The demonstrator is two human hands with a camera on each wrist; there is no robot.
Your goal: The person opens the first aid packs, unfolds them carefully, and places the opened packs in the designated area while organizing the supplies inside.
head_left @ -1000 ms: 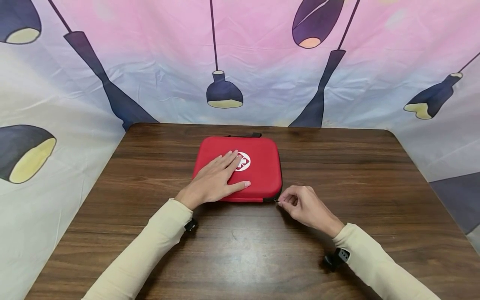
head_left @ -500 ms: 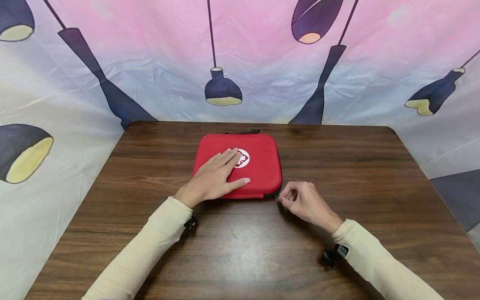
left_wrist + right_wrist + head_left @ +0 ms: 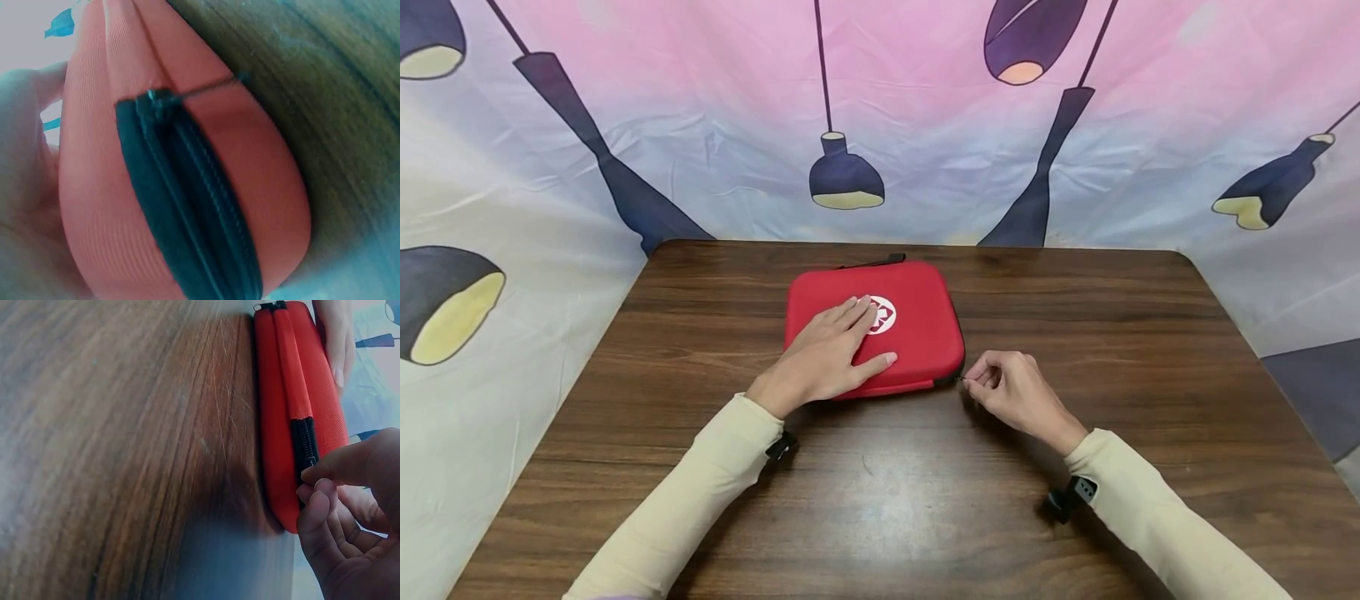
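A red zippered first-aid case [image 3: 917, 333] with a white round emblem [image 3: 883, 315] lies on the table, turned slightly askew. Flat across its lid rests my left hand [image 3: 823, 354], fingers straight and partly over the emblem. At the front right corner, my right hand [image 3: 1018, 396] pinches the zipper pull between thumb and fingertips. The right wrist view shows those fingertips right at the black zipper [image 3: 304, 440], mostly hiding the pull. In the left wrist view, another zipper slider [image 3: 156, 103] with a thin dark cord sits at the end of a black zipper strip [image 3: 194, 200].
The brown wood-grain table [image 3: 880, 517] spreads around the case. A black strap [image 3: 891, 259] lies at the case's back edge. Behind the table hangs a cloth backdrop [image 3: 925, 125] printed with lamps. Both sleeves have small black devices at the wrists.
The case has turned a little, its front right corner shifting away from the person. My right hand has moved slightly farther back with the pull; the left stays on the lid.
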